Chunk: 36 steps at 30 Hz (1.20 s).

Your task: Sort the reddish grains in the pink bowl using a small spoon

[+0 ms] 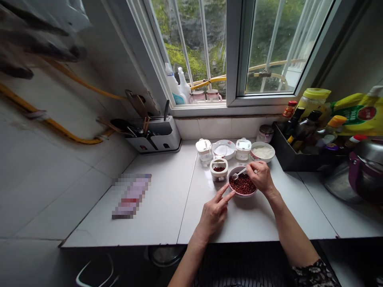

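Spoon (240,172) in, bowl (243,195) held at its edge

My right hand (261,176) is pinched narrow on the white spoon, gripped near the top of the handle so the tip reaches down into the dark red grains (243,185); I can't tell what kind they are. Left hand (214,215): two fingers stretched out to the bowl's near left side, the rest bent, gripping nothing. I judge that touch is there to stop the bowl sliding. The bowl sits upright on the tabletop (161,215), straight ahead of me, within easy reach of both hands.

Just left of it, a small jar (219,175) with similar grains. Behind, a loose row: pale-lidded jars (204,146), a bowl of something white at far right of the row. Kept close together, presumably for short reaches.

Surface: white, smooth, with dark seams. A blurred flat thing (131,199) lies well off to the left. Knife rack (164,133) below the barred window (235,52), bottle box (299,161) and a pot (371,155) at right. Grey daylight; yellow hose (66,129) along the tiled wall (54,191).
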### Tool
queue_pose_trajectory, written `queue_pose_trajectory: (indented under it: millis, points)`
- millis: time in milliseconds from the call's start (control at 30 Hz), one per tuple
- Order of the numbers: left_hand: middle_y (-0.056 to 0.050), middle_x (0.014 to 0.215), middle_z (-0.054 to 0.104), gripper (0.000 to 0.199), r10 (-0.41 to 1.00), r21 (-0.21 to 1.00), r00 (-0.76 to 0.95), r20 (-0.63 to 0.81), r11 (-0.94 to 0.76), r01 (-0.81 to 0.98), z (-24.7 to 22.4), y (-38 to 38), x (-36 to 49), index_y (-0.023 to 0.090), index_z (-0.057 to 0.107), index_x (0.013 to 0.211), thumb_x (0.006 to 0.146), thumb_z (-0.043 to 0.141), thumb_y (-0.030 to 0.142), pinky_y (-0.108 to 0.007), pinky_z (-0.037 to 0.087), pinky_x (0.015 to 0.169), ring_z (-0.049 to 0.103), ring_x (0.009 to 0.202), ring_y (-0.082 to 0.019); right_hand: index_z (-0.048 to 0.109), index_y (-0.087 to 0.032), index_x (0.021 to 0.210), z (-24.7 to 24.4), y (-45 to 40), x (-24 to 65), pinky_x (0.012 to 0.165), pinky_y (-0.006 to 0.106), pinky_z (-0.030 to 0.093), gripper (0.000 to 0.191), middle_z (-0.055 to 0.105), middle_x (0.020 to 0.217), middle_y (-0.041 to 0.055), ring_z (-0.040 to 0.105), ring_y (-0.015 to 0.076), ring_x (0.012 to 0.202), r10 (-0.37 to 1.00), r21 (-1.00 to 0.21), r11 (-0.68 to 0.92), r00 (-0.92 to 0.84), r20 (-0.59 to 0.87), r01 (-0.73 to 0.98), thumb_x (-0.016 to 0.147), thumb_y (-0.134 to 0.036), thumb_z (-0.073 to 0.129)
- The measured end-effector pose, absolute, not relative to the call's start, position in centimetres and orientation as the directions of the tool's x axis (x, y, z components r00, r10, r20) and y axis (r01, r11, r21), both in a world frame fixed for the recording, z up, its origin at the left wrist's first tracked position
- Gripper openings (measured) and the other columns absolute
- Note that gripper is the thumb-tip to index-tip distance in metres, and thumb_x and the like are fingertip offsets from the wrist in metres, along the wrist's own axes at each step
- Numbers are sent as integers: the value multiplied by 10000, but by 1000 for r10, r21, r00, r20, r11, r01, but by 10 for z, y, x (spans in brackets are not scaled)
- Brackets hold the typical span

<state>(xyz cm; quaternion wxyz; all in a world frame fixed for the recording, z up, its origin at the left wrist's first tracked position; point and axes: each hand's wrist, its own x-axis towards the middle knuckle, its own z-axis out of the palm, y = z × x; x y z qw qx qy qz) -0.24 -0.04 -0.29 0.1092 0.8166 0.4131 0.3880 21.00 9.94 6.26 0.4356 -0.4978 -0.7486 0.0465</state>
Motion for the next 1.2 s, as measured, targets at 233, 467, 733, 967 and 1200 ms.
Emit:
queue_pose_trajectory:
  millis: [233, 467, 733, 967, 1200]
  points:
    - [-85, 1541, 473, 690, 759, 498, 360, 542, -635, 590, -4, 0, -3, 310, 470, 1463, 861, 437, -25, -285, 610, 895, 719, 1051, -158, 513, -227, 557, 67, 101, 215, 714, 304, 440, 332, 608, 532, 4, 545, 153, 559, 828, -580, 469, -103, 552, 666, 880, -288, 471]
    - [-88, 1539, 475, 695, 762, 504, 362, 537, -634, 587, -6, 0, -3, 310, 462, 1477, 867, 431, -22, -265, 610, 880, 718, 1057, -157, 508, -224, 555, 66, 100, 213, 779, 312, 443, 325, 605, 543, 6, 557, 157, 588, 813, -564, 465, -78, 576, 683, 873, -282, 477]
    - [-101, 1519, 497, 701, 760, 503, 357, 543, -635, 586, -5, 0, -3, 299, 474, 1468, 853, 421, -34, -254, 611, 858, 728, 1013, -149, 474, -218, 540, 63, 101, 212, 767, 308, 428, 323, 592, 535, 7, 536, 149, 573, 820, -571, 440, -52, 570, 693, 853, -296, 465]
    - [-95, 1522, 494, 712, 760, 508, 353, 546, -635, 582, -5, 0, -2, 307, 473, 1466, 845, 428, -39, -258, 609, 875, 721, 1049, -160, 514, -218, 543, 66, 101, 215, 590, 264, 402, 317, 588, 501, 4, 523, 138, 515, 886, -708, 381, -16, 463, 595, 842, -317, 477]
    - [-101, 1519, 496, 715, 752, 500, 356, 554, -643, 580, -4, 0, -2, 302, 467, 1470, 844, 428, -42, -270, 607, 892, 712, 1082, -167, 533, -217, 551, 67, 99, 215, 565, 255, 410, 303, 601, 495, -4, 535, 134, 497, 922, -809, 322, 32, 386, 492, 816, -359, 504]
